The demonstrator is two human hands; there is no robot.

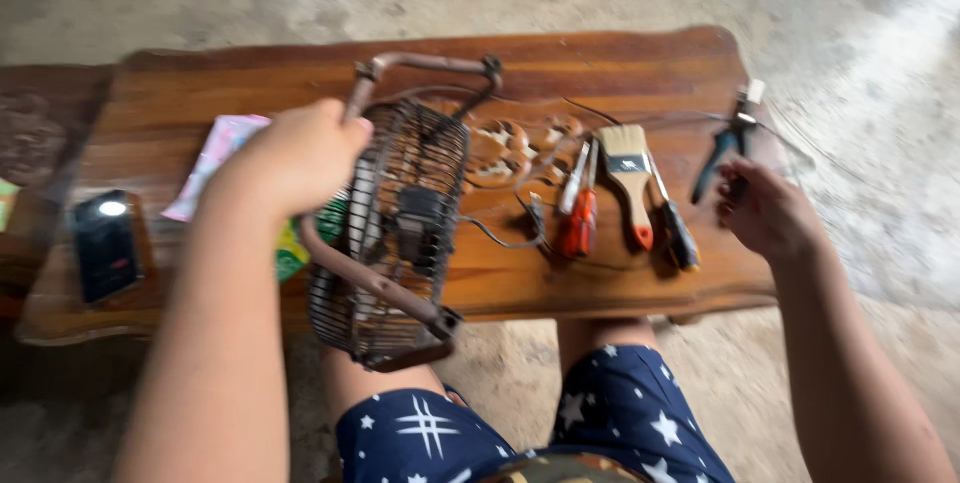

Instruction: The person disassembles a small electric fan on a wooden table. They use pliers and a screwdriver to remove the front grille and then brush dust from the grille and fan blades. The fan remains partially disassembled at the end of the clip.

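Left hand (300,158) gripping wire fan cage (395,233), right hand (765,211) on pliers (728,148)

So for packaging and screens there's not much here. A flat pink and white packet (213,165) lies on the left part of the wooden table (600,53), partly behind the left hand (295,158). Just below that hand a bit of a green package (292,251) sticks out, mostly hidden, so its shape is hard to tell. Farther left, near the table's edge, sits a dark rectangular device (105,246) with a small bright spot at its top, probably a phone lying screen up, though it's too blurry to be sure.
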